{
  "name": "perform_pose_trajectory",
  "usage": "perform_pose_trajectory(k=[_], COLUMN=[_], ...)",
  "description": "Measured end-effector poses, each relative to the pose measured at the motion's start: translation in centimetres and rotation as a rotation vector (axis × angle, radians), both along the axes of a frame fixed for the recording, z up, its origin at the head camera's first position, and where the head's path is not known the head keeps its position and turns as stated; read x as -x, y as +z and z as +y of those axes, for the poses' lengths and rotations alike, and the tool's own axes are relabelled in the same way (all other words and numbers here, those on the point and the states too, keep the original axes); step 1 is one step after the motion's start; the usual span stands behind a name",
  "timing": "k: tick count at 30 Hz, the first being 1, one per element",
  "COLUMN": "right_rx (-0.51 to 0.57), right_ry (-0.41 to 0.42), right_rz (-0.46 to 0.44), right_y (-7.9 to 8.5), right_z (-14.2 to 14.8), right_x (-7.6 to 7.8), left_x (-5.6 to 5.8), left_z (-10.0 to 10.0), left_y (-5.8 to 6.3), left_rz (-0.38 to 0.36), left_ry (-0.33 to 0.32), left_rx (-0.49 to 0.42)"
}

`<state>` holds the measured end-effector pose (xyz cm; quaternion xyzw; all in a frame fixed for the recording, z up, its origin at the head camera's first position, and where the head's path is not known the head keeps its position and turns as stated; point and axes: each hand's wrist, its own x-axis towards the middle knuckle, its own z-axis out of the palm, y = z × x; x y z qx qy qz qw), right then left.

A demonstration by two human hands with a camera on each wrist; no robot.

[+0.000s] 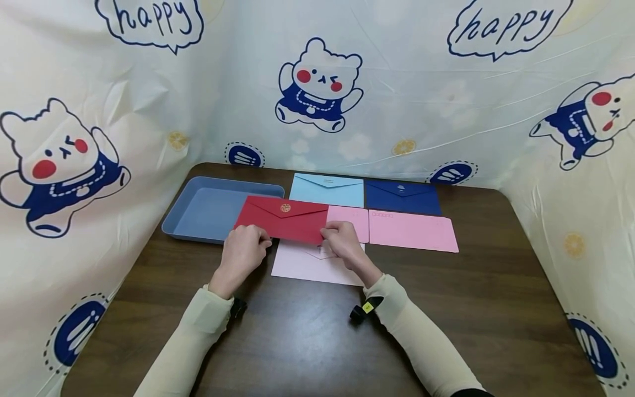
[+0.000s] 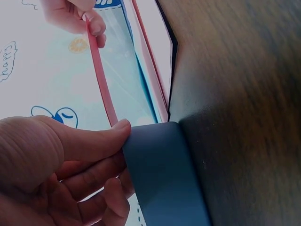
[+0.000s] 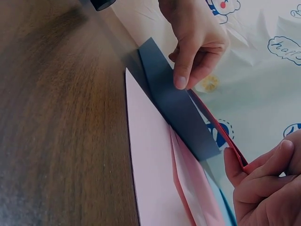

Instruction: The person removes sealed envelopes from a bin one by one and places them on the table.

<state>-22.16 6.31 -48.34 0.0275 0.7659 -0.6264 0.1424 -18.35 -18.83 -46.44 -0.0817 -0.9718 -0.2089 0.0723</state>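
Observation:
A red envelope (image 1: 285,220) with a gold emblem on its flap is held above the table, partly over the right end of a blue tray (image 1: 198,212). My left hand (image 1: 243,251) pinches its near left corner; in the left wrist view the thumb (image 2: 96,140) lies by the tray's rim. At the opposite end, my right hand (image 1: 342,241) pinches the lower right corner between thumb and fingers. Below the red envelope lies a pale pink envelope (image 1: 310,269), its upper part covered. Behind it a pink envelope (image 1: 352,218) is partly hidden.
A light blue envelope (image 1: 327,194) and a dark blue one (image 1: 402,199) lie along the back of the brown table (image 1: 297,331). To the right is another pink envelope (image 1: 414,234). A patterned curtain (image 1: 397,82) encloses the table at the back and sides.

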Motion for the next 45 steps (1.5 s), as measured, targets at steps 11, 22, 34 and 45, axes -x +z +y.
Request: perform_pose_trajectory(k=[11, 22, 34, 45], right_rx=[-0.028, -0.013, -0.025, -0.034], right_ry=[-0.027, -0.033, -0.034, -0.044], right_rz=[0.002, 0.006, 0.02, 0.007], right_y=[0.2, -0.4, -0.3, -0.2], right_z=[1.1, 2.5, 4.5, 5.9], right_x=[-0.6, -0.9, -1.1, -1.5], left_x=[0.1, 0.0, 0.1, 0.1], left_z=[0.1, 0.0, 0.0, 0.0], left_y=[0.0, 0.1, 0.1, 0.2], left_rz=[0.002, -0.021, -0.04, -0.054], left_ry=[0.004, 0.006, 0.004, 0.005], left_rx=[0.004, -0.001, -0.005, -0.013])
